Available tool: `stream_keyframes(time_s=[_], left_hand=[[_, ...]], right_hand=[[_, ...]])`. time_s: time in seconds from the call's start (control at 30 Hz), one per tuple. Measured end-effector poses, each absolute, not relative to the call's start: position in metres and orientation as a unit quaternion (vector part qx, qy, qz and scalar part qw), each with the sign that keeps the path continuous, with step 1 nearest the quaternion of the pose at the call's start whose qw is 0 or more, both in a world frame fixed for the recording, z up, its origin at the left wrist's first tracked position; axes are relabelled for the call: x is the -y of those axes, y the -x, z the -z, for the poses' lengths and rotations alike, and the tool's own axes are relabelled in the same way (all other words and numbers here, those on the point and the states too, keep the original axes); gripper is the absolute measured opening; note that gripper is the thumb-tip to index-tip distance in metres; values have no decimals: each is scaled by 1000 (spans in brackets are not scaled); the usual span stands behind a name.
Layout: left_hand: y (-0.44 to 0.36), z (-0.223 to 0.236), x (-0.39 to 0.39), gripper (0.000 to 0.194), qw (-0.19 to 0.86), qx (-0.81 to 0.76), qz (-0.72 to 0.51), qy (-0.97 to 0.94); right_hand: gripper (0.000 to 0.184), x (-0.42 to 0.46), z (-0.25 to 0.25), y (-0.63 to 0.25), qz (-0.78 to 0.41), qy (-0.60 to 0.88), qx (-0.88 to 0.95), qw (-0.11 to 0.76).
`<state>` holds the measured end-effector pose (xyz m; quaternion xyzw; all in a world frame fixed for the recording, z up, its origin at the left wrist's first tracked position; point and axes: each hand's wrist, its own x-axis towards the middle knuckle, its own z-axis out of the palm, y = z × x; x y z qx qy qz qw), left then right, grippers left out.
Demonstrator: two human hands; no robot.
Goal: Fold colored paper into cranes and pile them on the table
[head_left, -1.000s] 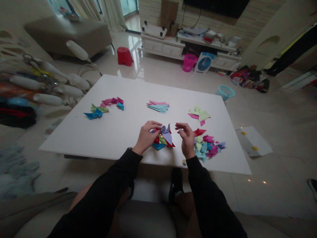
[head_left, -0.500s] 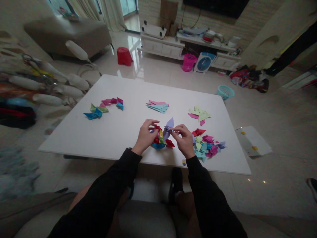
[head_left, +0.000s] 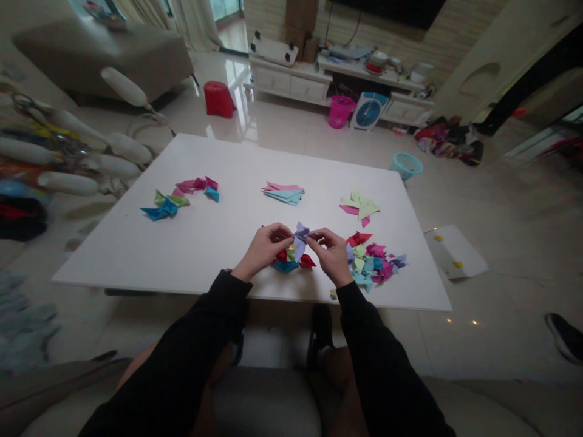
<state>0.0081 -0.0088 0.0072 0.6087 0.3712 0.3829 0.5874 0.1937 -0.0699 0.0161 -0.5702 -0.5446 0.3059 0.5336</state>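
Between my two hands is a lavender origami crane (head_left: 300,241), its wings spread up and down. My left hand (head_left: 268,244) pinches its left end and my right hand (head_left: 331,250) pinches the right end. Beneath it on the white table lies a cluster of folded paper pieces (head_left: 286,266) in red, blue, green and yellow, partly hidden by the left hand. Just right of my right hand spreads a pile of folded cranes (head_left: 377,264) in magenta, teal, pale green and lavender, with a red one (head_left: 359,238) at its upper edge.
On the white table (head_left: 218,249), a stack of pink and teal folded papers (head_left: 285,194) lies at mid-back. Pale green and magenta papers (head_left: 363,207) sit back right; several colored folded pieces (head_left: 164,209) lie on the left. A blue basket (head_left: 406,165) stands on the floor beyond the right corner.
My left hand has come up from the cluster to the lavender crane and now pinches its left end. The crane has moved slightly left and turned. The camera view has shifted a little.
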Motion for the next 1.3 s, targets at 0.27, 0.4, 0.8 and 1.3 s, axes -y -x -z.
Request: stream_keyframes(time_s=[0.27,0.4,0.8,1.3], left_hand=[[-6,-8,7,23,584,-359,-360,-633],[-7,-5,6,31,564,-373,-381,-631],[-2,-10,5,29,551,-427,-379,-609],[1,-9,2,28,554,-438,-385,-593]], right_hand=[[17,74,-19,-196,-287,575,570,512],[16,75,-19,-213,-241,605,568,503],[30,109,2,-366,9,852,411,325],[29,101,3,-353,21,876,378,299]])
